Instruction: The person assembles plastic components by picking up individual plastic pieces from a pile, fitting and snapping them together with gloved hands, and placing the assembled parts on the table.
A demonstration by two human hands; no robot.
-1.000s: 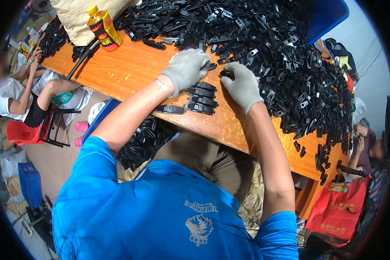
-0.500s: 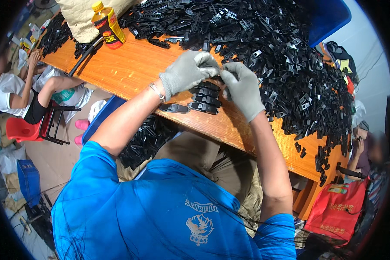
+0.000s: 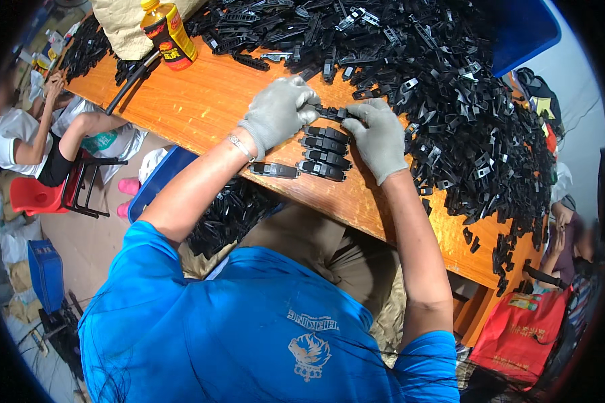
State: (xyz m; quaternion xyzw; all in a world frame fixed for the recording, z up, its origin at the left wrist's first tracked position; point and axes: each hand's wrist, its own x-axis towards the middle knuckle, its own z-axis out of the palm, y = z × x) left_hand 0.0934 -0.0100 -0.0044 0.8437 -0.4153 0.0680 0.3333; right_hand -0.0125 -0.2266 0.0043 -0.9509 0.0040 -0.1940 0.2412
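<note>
Both hands wear grey knit gloves and meet over the wooden table. Between them is a small black plastic part, one end pinched by my left hand and the other by my right hand. Its finer details are too small to make out. Just on my side of it, several black plastic clips lie stacked in a neat row. Another black clip rests apart, near the table's front edge below my left wrist.
A big heap of loose black parts covers the far and right side. Beyond stand a blue bin, a yellow-capped bottle and a cream sack. A red bag hangs at lower right. Other people sit left and right.
My hands have moved slightly apart, with the black part now showing between them. The view has shifted a little; the row of clips stays in place.
</note>
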